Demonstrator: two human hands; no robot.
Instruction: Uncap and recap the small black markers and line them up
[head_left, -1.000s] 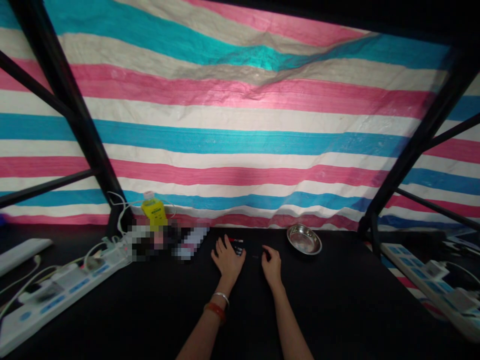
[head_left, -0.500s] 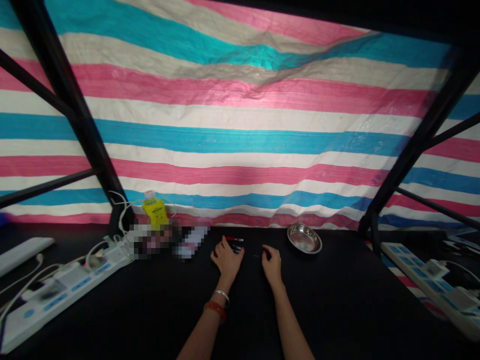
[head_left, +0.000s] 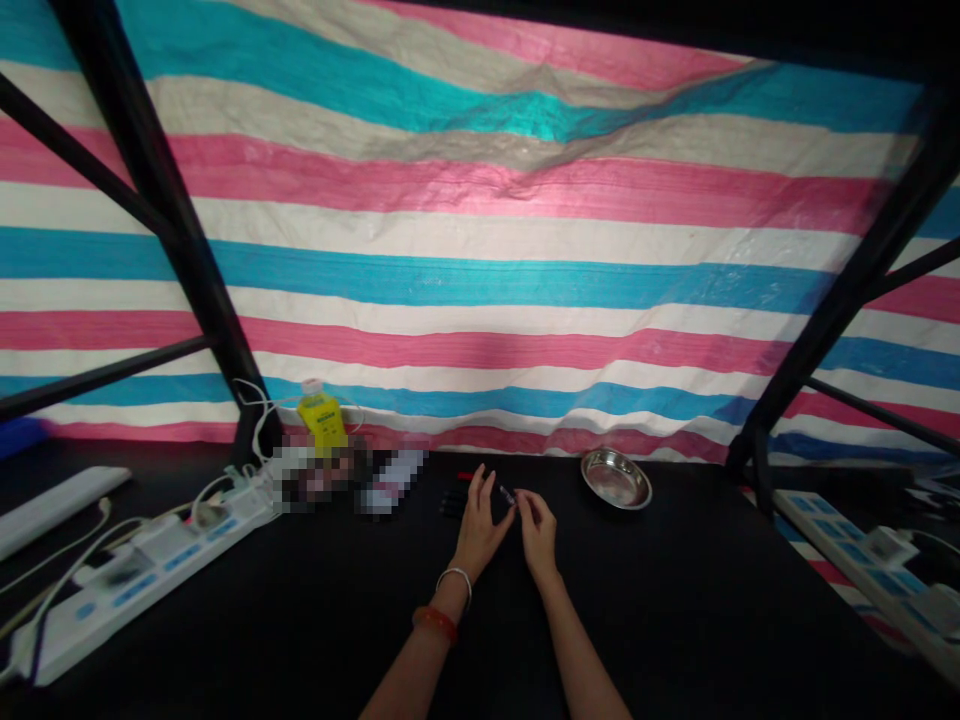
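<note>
My left hand (head_left: 480, 525) and my right hand (head_left: 537, 530) meet over the dark table (head_left: 675, 620), fingertips pinched together. Between the fingers of both hands is a small thin object (head_left: 507, 494), too small to name. Just behind my left hand lie several dark pens (head_left: 455, 500), one with a red end (head_left: 466, 476). My left wrist wears a silver bangle and a red-brown bracelet.
A steel bowl (head_left: 616, 478) sits to the right of my hands. A yellow bottle (head_left: 321, 420) and blurred items stand at the back left. White power strips (head_left: 142, 565) with cables lie at the left, another strip (head_left: 862, 550) at the right. Black frame posts (head_left: 187, 260) flank a striped tarp.
My left hand lifted off the pens and moved right to meet my right hand. Both hands now pinch a small object between them. The view shifted slightly.
</note>
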